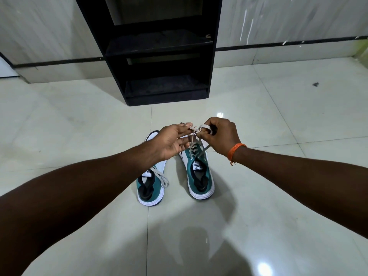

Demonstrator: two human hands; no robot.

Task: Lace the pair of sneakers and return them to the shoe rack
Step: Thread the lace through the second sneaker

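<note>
I am tying the bow on the right shoe (200,172). My left hand (172,141) and right hand (220,136) each pinch the lace (194,145). Next, pull it tight.

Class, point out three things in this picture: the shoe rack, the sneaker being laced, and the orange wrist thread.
Shoe rack (159,44): head view, front edge of a shelf.
Sneaker being laced (201,176): head view, teal heel side.
Orange wrist thread (236,149): head view, band across the right wrist.
</note>
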